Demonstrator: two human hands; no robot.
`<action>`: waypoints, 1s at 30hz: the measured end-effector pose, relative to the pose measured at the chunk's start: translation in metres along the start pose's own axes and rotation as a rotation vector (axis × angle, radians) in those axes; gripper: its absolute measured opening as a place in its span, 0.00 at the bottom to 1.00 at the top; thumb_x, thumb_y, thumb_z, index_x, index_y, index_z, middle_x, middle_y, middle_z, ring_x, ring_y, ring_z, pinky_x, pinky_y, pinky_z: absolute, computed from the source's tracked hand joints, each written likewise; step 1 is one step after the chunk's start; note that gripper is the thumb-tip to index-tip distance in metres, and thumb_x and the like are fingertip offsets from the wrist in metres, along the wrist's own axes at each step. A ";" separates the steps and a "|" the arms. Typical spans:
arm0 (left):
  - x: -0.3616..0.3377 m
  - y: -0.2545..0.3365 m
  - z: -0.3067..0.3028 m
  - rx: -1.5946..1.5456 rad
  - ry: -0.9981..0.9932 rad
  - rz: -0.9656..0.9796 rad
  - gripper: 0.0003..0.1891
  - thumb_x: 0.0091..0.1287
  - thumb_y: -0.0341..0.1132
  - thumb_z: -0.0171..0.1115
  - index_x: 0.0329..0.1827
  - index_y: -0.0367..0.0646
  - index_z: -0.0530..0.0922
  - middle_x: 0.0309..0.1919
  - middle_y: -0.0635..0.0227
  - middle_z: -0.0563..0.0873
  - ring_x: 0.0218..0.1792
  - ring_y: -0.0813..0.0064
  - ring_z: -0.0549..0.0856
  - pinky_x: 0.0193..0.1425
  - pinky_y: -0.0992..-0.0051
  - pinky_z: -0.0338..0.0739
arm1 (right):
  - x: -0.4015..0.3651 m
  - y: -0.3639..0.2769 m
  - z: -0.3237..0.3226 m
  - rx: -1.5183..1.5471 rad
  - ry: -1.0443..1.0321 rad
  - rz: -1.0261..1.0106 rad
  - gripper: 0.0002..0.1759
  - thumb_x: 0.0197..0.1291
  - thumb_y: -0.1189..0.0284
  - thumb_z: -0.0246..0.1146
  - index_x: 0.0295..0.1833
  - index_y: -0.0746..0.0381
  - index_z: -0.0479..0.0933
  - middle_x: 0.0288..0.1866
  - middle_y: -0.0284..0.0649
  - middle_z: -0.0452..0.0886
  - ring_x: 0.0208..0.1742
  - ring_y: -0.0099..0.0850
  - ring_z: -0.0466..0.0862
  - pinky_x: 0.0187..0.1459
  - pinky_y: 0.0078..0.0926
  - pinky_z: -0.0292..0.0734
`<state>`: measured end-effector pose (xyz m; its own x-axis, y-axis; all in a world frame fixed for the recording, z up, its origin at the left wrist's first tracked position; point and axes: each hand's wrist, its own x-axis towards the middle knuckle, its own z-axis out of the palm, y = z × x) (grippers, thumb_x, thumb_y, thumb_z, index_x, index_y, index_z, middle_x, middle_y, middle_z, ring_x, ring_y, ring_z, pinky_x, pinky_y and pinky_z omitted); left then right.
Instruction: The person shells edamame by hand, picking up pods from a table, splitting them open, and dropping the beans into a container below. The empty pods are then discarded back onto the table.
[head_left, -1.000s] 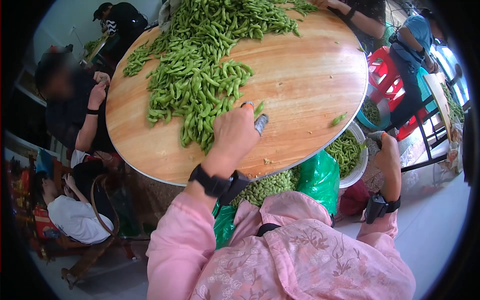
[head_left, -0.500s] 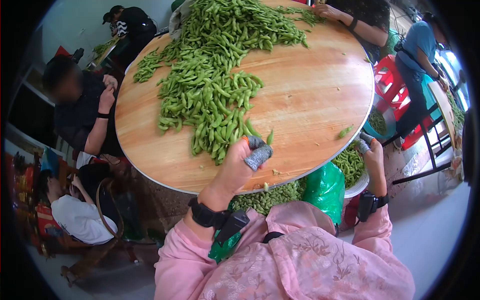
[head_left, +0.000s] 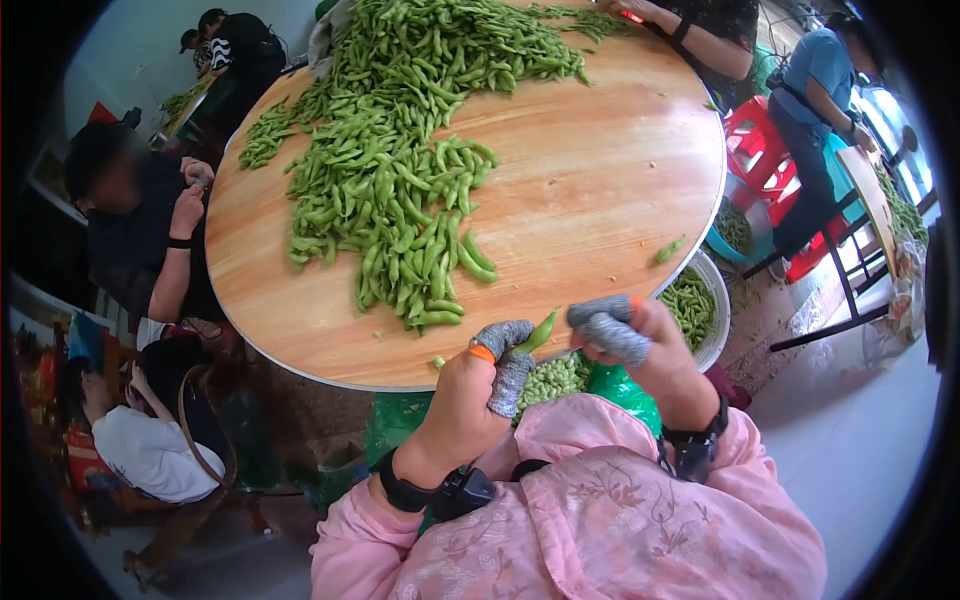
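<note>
My left hand [head_left: 472, 392], grey finger covers on thumb and index finger, pinches a green soybean pod [head_left: 541, 331] near the table's front edge. The pod sticks up from the fingertips toward my right hand [head_left: 655, 352]. That hand also wears grey finger covers, and its fingers are closed; whatever may be between them is hidden. Below both hands, light green shelled beans [head_left: 552, 382] lie in a container partly covered by my arms and a green plastic bag [head_left: 622, 392]. A big heap of soybean pods [head_left: 400, 190] spreads over the round wooden table [head_left: 590, 190].
A white basin [head_left: 718, 310] of pods stands right of the table, with a blue basin [head_left: 757, 240] beyond it. A loose pod [head_left: 669, 250] lies near the table's right edge. People sit around, and a red stool [head_left: 757, 145] stands at right.
My left hand has drawn back from the heap with a pod to the table's front edge. My right hand has swung in from the white basin toward it.
</note>
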<state>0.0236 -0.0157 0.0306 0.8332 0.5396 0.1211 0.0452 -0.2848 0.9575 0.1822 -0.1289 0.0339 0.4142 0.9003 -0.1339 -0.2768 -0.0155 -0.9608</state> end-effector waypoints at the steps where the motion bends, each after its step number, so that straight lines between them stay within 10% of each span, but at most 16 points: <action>1: -0.002 -0.001 0.002 0.106 0.025 0.106 0.10 0.61 0.25 0.49 0.46 0.35 0.71 0.30 0.68 0.78 0.28 0.81 0.75 0.34 0.81 0.70 | 0.003 0.002 0.004 0.021 -0.084 0.053 0.14 0.57 0.63 0.59 0.37 0.65 0.77 0.27 0.31 0.78 0.25 0.15 0.72 0.25 0.11 0.66; 8: -0.008 -0.003 -0.003 0.498 0.053 0.320 0.15 0.54 0.24 0.55 0.46 0.35 0.71 0.32 0.54 0.80 0.33 0.56 0.80 0.37 0.67 0.74 | 0.007 0.007 0.013 0.119 -0.195 0.106 0.14 0.58 0.62 0.57 0.32 0.64 0.77 0.24 0.30 0.77 0.23 0.15 0.70 0.23 0.12 0.63; 30: -0.010 -0.024 -0.004 0.784 0.086 0.413 0.13 0.53 0.27 0.59 0.41 0.37 0.72 0.31 0.56 0.80 0.30 0.56 0.79 0.32 0.67 0.73 | 0.012 0.016 0.016 0.076 -0.232 0.185 0.11 0.57 0.69 0.59 0.36 0.67 0.76 0.29 0.31 0.78 0.29 0.17 0.73 0.31 0.14 0.68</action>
<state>0.0124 -0.0114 0.0076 0.8239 0.3225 0.4661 0.1409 -0.9130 0.3828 0.1687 -0.1116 0.0205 0.1442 0.9607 -0.2371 -0.3967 -0.1634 -0.9033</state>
